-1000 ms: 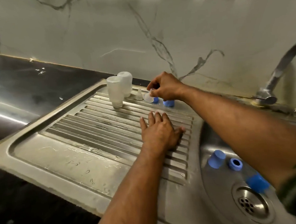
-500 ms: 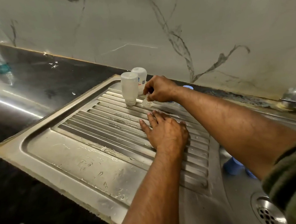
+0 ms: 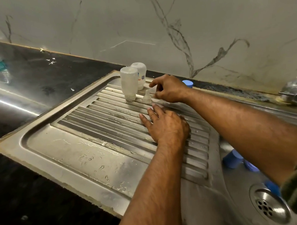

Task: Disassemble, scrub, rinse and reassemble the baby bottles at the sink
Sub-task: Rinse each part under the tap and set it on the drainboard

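Head view, left hand (image 3: 166, 127) flat on drainboard (image 3: 87, 151), right hand (image 3: 169, 89) fingers loose beside teat (image 3: 146, 97), bottles (image 3: 129, 83) inverted.

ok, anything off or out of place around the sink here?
Mostly the scatter: blue bottle parts lie loose in the sink basin, one beside the drain. Another blue cap sits apart on the back ledge. Both bottles stand inverted, nothing tipped.

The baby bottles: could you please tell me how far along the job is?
Done: two bottle bodies stand upside down on the drainboard. In hand: the right hand hovers beside a clear teat. Left: blue parts lie in the sink basin; nothing is reassembled.
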